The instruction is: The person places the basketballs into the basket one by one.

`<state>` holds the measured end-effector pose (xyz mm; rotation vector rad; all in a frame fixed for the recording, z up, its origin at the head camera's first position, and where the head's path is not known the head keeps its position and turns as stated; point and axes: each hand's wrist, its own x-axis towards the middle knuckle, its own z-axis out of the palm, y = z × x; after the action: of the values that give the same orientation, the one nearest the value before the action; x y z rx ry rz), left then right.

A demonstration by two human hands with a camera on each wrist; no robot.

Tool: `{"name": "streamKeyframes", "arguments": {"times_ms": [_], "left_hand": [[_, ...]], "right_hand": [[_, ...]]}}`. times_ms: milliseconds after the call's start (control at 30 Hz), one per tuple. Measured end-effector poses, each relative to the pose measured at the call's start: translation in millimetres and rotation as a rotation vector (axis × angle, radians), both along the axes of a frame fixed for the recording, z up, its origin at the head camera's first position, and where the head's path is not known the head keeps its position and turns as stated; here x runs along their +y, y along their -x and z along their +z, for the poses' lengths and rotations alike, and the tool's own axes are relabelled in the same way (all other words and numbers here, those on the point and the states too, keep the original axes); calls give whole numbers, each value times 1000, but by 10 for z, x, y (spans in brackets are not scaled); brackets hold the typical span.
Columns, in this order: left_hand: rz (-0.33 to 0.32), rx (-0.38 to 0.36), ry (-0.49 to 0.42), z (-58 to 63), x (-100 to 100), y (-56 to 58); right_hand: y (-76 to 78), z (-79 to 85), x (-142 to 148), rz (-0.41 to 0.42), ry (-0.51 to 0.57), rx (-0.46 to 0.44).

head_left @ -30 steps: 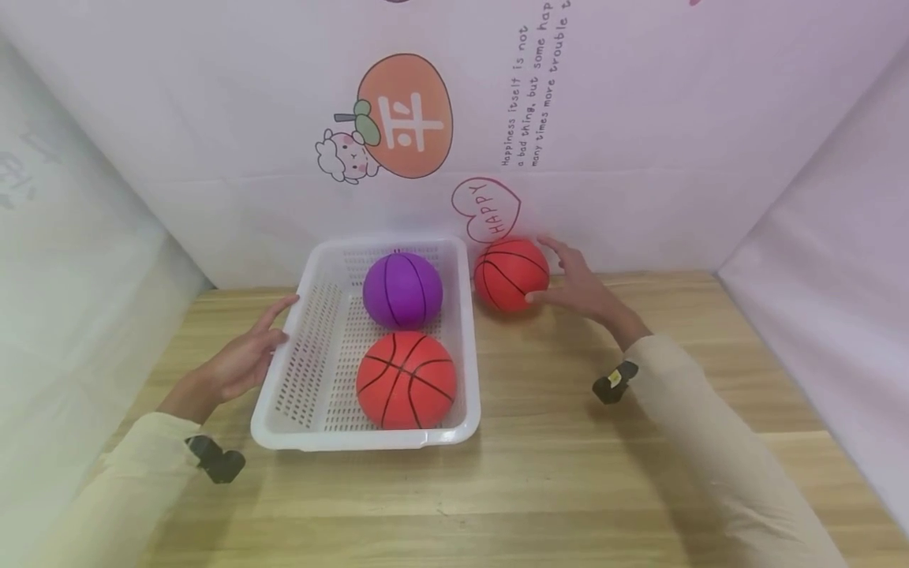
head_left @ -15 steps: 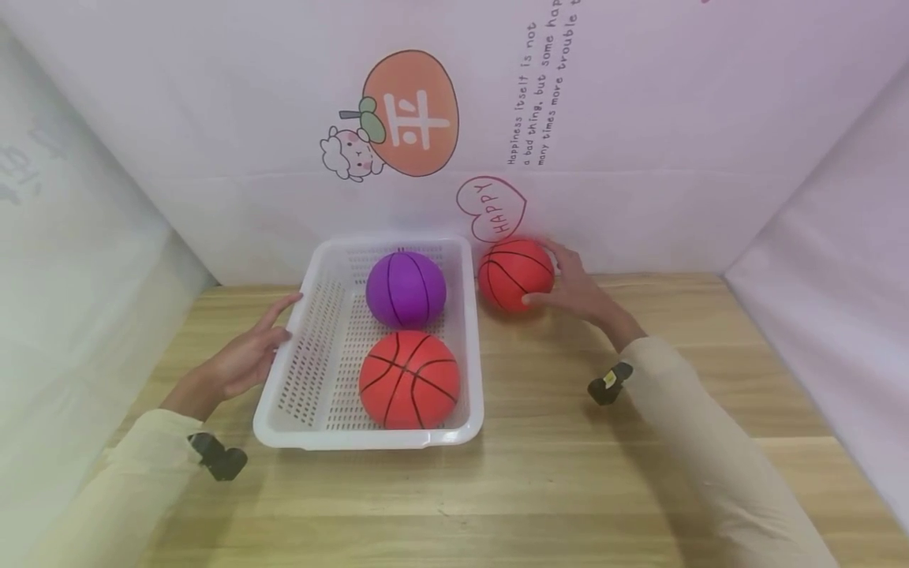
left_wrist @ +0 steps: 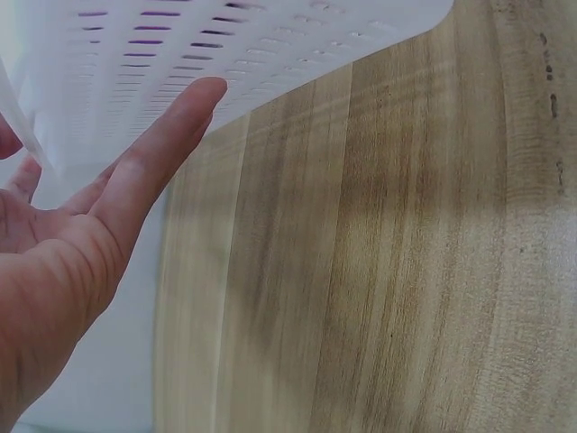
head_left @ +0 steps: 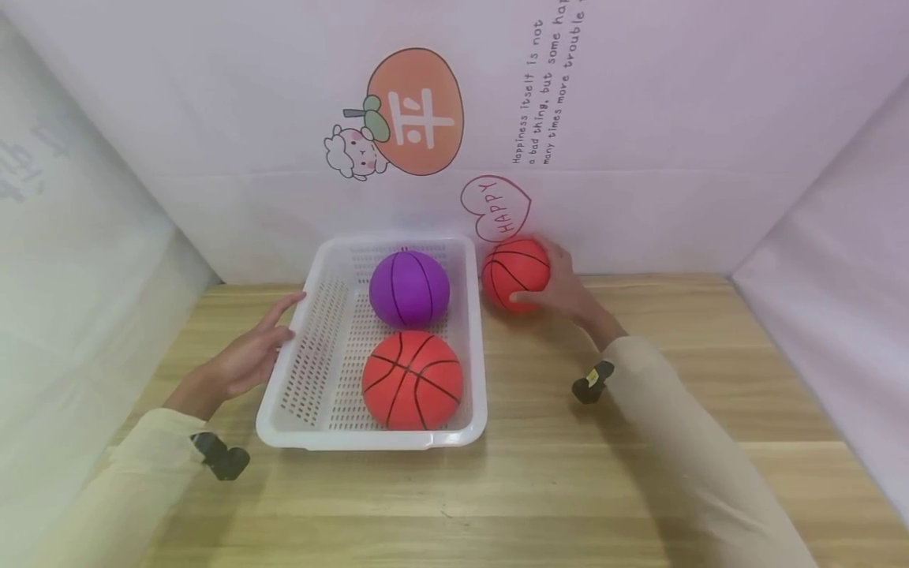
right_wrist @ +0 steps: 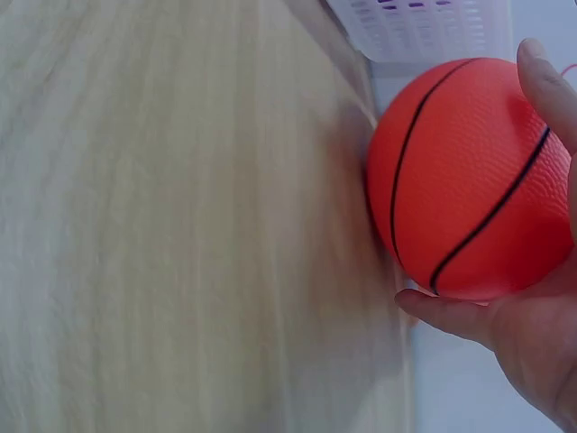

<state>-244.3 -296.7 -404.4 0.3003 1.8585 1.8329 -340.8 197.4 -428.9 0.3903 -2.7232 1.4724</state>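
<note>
A white plastic basket [head_left: 284, 379] stands on the wooden table, holding a purple ball [head_left: 409, 289] at the back and a red toy basketball [head_left: 412, 380] in front of it. My left hand [head_left: 245, 359] holds the basket's left rim; in the left wrist view one straight finger [left_wrist: 149, 162] lies along the slotted outer wall. Right of the basket, a second red basketball [head_left: 516, 272] sits by the back wall. My right hand [head_left: 564, 288] grips it from the right, thumb in front and fingers behind, their tips partly hidden. The right wrist view shows this ball [right_wrist: 469, 180] between the spread digits.
White cloth [head_left: 660, 158] with printed drawings and lettering hangs behind the table, and more cloth closes off both sides. The wooden tabletop [head_left: 454, 505] extends in front of the basket and to its right. Black wrist cameras [head_left: 220, 456] sit on both sleeves.
My right hand has moved left and closed around the second red basketball, fingers reaching farther behind it. My left hand stays on the basket rim. The whole head view has shifted slightly.
</note>
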Motion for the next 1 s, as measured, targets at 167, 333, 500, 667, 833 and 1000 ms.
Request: {"name": "streamKeyframes", "arguments": {"times_ms": [167, 333, 500, 667, 833, 1000], "left_hand": [[-1, 12, -1, 18, 1, -9], [0, 12, 2, 10, 3, -8], [-10, 21, -5, 3, 5, 0], [2, 17, 6, 1, 6, 3], [6, 6, 9, 2, 17, 0], [17, 5, 7, -5, 16, 0]], "right_hand": [[36, -50, -53, -5, 19, 34], [54, -78, -70, -4, 29, 49], [30, -45, -102, -3, 4, 54], [7, -25, -119, -7, -29, 63], [7, -20, -98, -16, -35, 75], [21, 6, -80, -3, -31, 105]]}}
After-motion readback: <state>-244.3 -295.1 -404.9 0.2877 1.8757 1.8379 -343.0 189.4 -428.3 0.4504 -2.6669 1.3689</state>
